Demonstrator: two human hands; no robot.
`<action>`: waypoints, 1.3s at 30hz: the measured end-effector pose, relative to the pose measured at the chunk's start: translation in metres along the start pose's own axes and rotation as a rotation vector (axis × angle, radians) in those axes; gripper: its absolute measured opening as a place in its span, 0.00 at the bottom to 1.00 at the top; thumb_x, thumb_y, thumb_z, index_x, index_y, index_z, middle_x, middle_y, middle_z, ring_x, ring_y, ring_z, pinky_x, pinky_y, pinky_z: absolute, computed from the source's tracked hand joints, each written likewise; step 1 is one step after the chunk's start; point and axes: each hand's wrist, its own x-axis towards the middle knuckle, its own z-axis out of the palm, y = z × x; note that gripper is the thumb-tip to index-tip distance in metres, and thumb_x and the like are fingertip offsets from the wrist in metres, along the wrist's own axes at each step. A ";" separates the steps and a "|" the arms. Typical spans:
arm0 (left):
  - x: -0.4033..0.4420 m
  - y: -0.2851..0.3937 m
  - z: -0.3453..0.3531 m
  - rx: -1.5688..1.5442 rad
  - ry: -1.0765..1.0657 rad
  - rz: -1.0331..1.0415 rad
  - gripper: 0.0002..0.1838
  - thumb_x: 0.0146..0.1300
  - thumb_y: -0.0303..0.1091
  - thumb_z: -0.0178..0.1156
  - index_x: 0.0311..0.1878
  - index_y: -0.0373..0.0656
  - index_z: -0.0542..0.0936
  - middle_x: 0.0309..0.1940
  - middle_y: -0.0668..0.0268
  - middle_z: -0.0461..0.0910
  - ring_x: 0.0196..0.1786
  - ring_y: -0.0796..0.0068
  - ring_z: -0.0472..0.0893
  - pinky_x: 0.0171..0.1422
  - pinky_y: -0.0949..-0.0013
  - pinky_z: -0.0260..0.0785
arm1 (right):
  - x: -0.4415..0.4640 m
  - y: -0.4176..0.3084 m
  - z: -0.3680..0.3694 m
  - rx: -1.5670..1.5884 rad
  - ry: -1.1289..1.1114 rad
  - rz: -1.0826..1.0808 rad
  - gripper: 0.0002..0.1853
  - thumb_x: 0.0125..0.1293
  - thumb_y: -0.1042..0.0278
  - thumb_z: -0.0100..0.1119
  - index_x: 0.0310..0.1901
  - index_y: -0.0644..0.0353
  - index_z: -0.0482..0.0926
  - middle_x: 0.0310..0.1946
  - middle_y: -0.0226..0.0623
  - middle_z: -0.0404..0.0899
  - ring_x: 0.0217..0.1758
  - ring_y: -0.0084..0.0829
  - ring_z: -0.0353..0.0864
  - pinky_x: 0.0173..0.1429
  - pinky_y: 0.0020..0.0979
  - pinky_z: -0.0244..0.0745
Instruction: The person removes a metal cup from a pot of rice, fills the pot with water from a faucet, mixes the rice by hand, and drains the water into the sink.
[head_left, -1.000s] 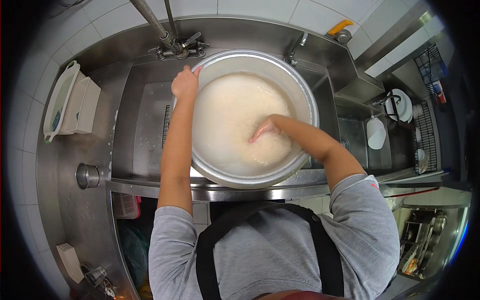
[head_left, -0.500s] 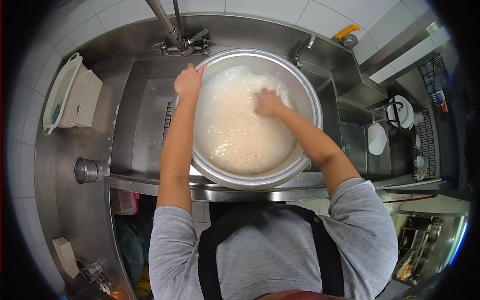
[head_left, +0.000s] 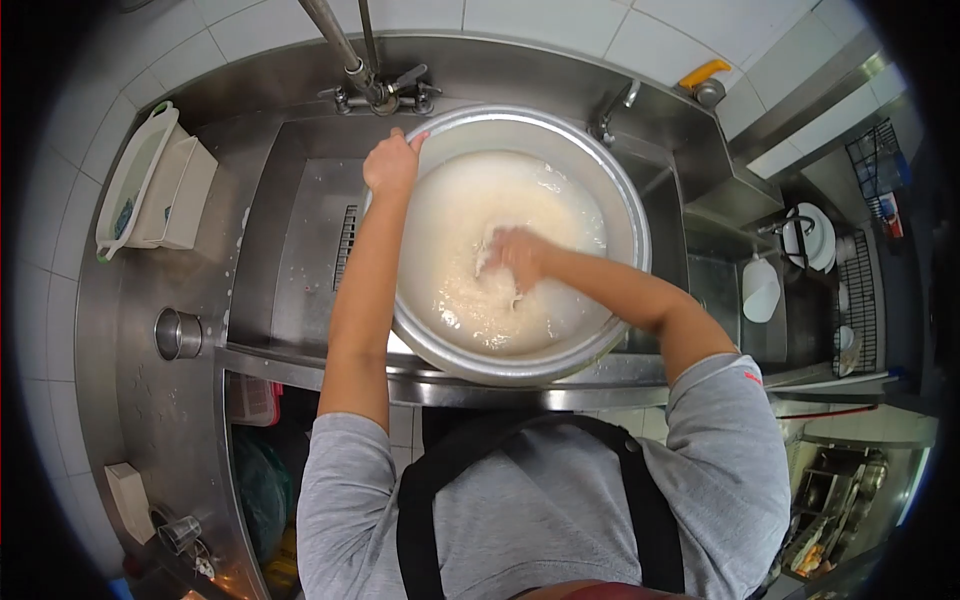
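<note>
A large round metal pot (head_left: 632,190) rests over the sink edge, holding rice (head_left: 478,300) in cloudy white water. My left hand (head_left: 392,164) is closed on the pot's rim at the upper left, its thumb over the edge. Near the middle of the pot, my right hand (head_left: 518,256) is partly under the water, in the rice. Motion blur and the water hide its fingers. Ripples and a small swirl surround it.
Behind the pot are a mixer faucet (head_left: 385,92) and a smaller tap (head_left: 608,115). On the left counter stand a metal cup (head_left: 178,334) and white plastic bins (head_left: 186,195). A white jug (head_left: 760,290) and plates (head_left: 815,240) are at the right.
My right hand has swept left and towards me through the rice, from the pot's upper right to its middle. My left hand keeps its hold on the rim.
</note>
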 end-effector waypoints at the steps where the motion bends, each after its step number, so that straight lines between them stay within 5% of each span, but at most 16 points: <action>1: -0.002 -0.001 0.001 -0.001 -0.001 0.008 0.33 0.59 0.65 0.41 0.40 0.41 0.75 0.32 0.51 0.80 0.38 0.50 0.80 0.38 0.54 0.73 | -0.016 -0.005 -0.050 0.341 -0.071 0.113 0.40 0.43 0.45 0.62 0.59 0.57 0.67 0.57 0.46 0.66 0.63 0.47 0.60 0.61 0.51 0.60; 2: -0.005 0.000 0.001 -0.001 0.000 0.009 0.33 0.59 0.65 0.41 0.40 0.41 0.75 0.32 0.51 0.80 0.38 0.50 0.80 0.38 0.54 0.73 | -0.009 -0.006 -0.038 0.340 -0.071 0.113 0.40 0.43 0.45 0.62 0.59 0.57 0.67 0.57 0.46 0.66 0.63 0.47 0.60 0.61 0.51 0.60; 4: -0.002 0.003 -0.002 0.012 0.009 0.010 0.33 0.59 0.65 0.41 0.40 0.41 0.75 0.31 0.51 0.80 0.38 0.50 0.80 0.39 0.54 0.73 | 0.019 -0.006 0.004 -0.023 -0.116 0.664 0.39 0.40 0.45 0.66 0.59 0.40 0.67 0.58 0.41 0.66 0.63 0.46 0.60 0.60 0.51 0.60; 6: 0.000 0.003 0.000 0.010 0.022 0.018 0.33 0.59 0.65 0.41 0.40 0.41 0.75 0.31 0.50 0.80 0.38 0.50 0.80 0.39 0.54 0.73 | 0.015 -0.007 0.018 -0.158 -0.113 0.473 0.39 0.41 0.46 0.65 0.59 0.40 0.67 0.58 0.41 0.66 0.62 0.46 0.61 0.58 0.49 0.63; 8: -0.002 0.002 0.003 0.010 0.017 0.022 0.33 0.59 0.66 0.41 0.40 0.41 0.75 0.31 0.50 0.80 0.38 0.50 0.80 0.39 0.54 0.73 | -0.002 -0.001 0.009 -0.055 -0.018 0.009 0.39 0.43 0.48 0.63 0.58 0.58 0.67 0.56 0.45 0.67 0.59 0.46 0.65 0.56 0.48 0.66; 12: -0.002 0.002 0.001 0.009 0.023 0.023 0.33 0.59 0.66 0.40 0.39 0.41 0.74 0.31 0.50 0.80 0.38 0.50 0.80 0.39 0.54 0.73 | 0.025 0.002 -0.001 0.051 -0.170 0.745 0.32 0.41 0.49 0.64 0.53 0.43 0.73 0.56 0.38 0.67 0.63 0.42 0.60 0.60 0.45 0.63; 14: 0.000 0.003 -0.001 0.018 0.028 0.025 0.33 0.59 0.66 0.40 0.39 0.41 0.74 0.31 0.50 0.80 0.37 0.50 0.80 0.38 0.54 0.73 | 0.017 -0.016 -0.004 -0.159 -0.183 0.574 0.31 0.42 0.49 0.63 0.53 0.42 0.73 0.59 0.38 0.64 0.66 0.40 0.57 0.62 0.45 0.60; 16: -0.002 0.004 -0.001 0.028 0.027 0.019 0.33 0.59 0.65 0.41 0.39 0.41 0.74 0.31 0.50 0.80 0.37 0.50 0.80 0.38 0.54 0.73 | 0.012 -0.001 0.022 -0.013 0.039 0.164 0.36 0.43 0.48 0.62 0.55 0.57 0.71 0.61 0.41 0.61 0.66 0.41 0.56 0.63 0.51 0.57; 18: -0.004 0.003 0.002 0.030 0.013 0.022 0.32 0.59 0.65 0.41 0.39 0.41 0.75 0.30 0.50 0.80 0.37 0.51 0.80 0.38 0.54 0.73 | 0.009 0.007 0.006 0.122 -0.028 0.245 0.34 0.46 0.49 0.60 0.56 0.57 0.70 0.63 0.40 0.59 0.67 0.42 0.55 0.64 0.52 0.54; 20: -0.002 0.005 -0.002 0.029 0.030 0.019 0.32 0.59 0.65 0.41 0.39 0.41 0.75 0.30 0.51 0.80 0.36 0.51 0.80 0.37 0.54 0.73 | 0.031 0.008 0.003 0.110 0.053 0.764 0.31 0.46 0.52 0.62 0.56 0.43 0.71 0.63 0.39 0.59 0.67 0.42 0.54 0.64 0.50 0.55; 22: -0.004 0.009 -0.005 0.074 0.040 0.022 0.30 0.59 0.63 0.43 0.38 0.41 0.75 0.30 0.54 0.81 0.36 0.55 0.81 0.36 0.59 0.74 | 0.034 -0.007 0.002 -0.006 -0.150 0.742 0.29 0.46 0.51 0.62 0.53 0.39 0.73 0.63 0.38 0.60 0.67 0.42 0.55 0.64 0.45 0.57; 24: -0.001 0.008 -0.005 0.070 0.044 0.023 0.30 0.59 0.63 0.43 0.38 0.41 0.75 0.30 0.54 0.81 0.36 0.55 0.81 0.36 0.59 0.74 | 0.023 -0.001 0.012 -0.096 0.018 0.095 0.32 0.43 0.46 0.63 0.53 0.47 0.74 0.62 0.36 0.62 0.66 0.43 0.57 0.64 0.43 0.59; 26: -0.006 0.005 -0.001 0.069 0.037 0.023 0.30 0.59 0.63 0.43 0.38 0.41 0.75 0.30 0.54 0.81 0.35 0.55 0.81 0.36 0.59 0.74 | 0.021 0.019 0.005 -0.062 0.099 0.102 0.34 0.43 0.44 0.63 0.53 0.49 0.73 0.62 0.33 0.63 0.65 0.43 0.58 0.63 0.41 0.60; 34: -0.005 0.007 -0.006 0.020 0.014 0.000 0.31 0.59 0.64 0.43 0.39 0.41 0.75 0.32 0.51 0.80 0.38 0.51 0.80 0.39 0.54 0.73 | 0.018 0.072 0.001 0.331 0.242 1.168 0.32 0.48 0.45 0.58 0.55 0.51 0.72 0.59 0.38 0.66 0.61 0.34 0.67 0.64 0.44 0.57; 37: -0.003 0.009 -0.007 0.010 -0.006 -0.001 0.32 0.59 0.65 0.42 0.40 0.42 0.75 0.33 0.52 0.80 0.39 0.52 0.80 0.40 0.55 0.73 | 0.020 0.144 0.068 0.495 -0.135 1.060 0.35 0.51 0.42 0.57 0.58 0.54 0.69 0.60 0.43 0.65 0.62 0.38 0.65 0.65 0.36 0.57; 39: -0.003 0.011 -0.007 0.037 0.006 0.008 0.31 0.58 0.64 0.43 0.40 0.42 0.75 0.32 0.53 0.80 0.38 0.53 0.81 0.39 0.57 0.73 | -0.017 0.100 0.007 0.782 -0.285 0.989 0.35 0.52 0.42 0.54 0.59 0.55 0.68 0.61 0.41 0.64 0.62 0.38 0.65 0.65 0.36 0.57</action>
